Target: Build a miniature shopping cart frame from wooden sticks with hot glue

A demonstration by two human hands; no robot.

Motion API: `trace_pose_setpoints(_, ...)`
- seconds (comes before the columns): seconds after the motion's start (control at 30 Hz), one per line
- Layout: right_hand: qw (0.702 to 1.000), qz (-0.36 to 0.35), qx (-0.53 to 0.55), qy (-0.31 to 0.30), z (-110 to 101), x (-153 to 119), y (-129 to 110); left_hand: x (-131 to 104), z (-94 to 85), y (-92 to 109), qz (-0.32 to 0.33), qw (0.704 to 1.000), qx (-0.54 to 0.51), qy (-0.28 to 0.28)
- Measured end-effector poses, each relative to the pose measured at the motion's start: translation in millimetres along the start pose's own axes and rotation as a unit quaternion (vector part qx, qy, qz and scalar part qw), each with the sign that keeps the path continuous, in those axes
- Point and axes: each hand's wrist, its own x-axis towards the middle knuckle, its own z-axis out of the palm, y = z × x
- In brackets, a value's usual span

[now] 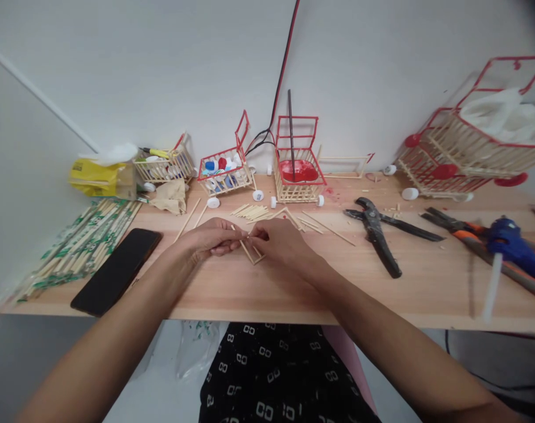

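Both hands meet over the middle of the wooden table, around a small frame of thin wooden sticks [255, 260]. My left hand [218, 236] pinches the frame's left side between thumb and fingers. From the right, my right hand [276, 238] has its fingers closed on the frame's upper part, close to the left fingertips. The lower end of the frame shows below the hands; its upper end is partly hidden by the fingers. Just behind the hands lies a pile of short cut sticks [251, 211], with longer sticks [329, 228] to its right.
Small stick carts [223, 176] with white wheels line the wall, and larger ones [443, 153] stand at right. A phone [117, 270] and wrapped sticks [82, 241] lie left. Black cutters [375, 235], orange-handled pliers [474, 235] and a blue glue gun [514, 244] lie right.
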Motion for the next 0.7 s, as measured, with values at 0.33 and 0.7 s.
trace_pose_setpoints(0.33, 1.000, 0.005, 0.009, 0.020, -9.3, -0.4, 1.7, -2.0, 0.0, 2.6, -0.004, 1.000, -0.009, 0.012)
trace_pose_setpoints(0.7, 0.998, 0.020, -0.053, 0.006, -7.7, -0.1, 4.5, -2.4, 8.9, 3.5, 0.000, 0.998, 0.005, 0.064)
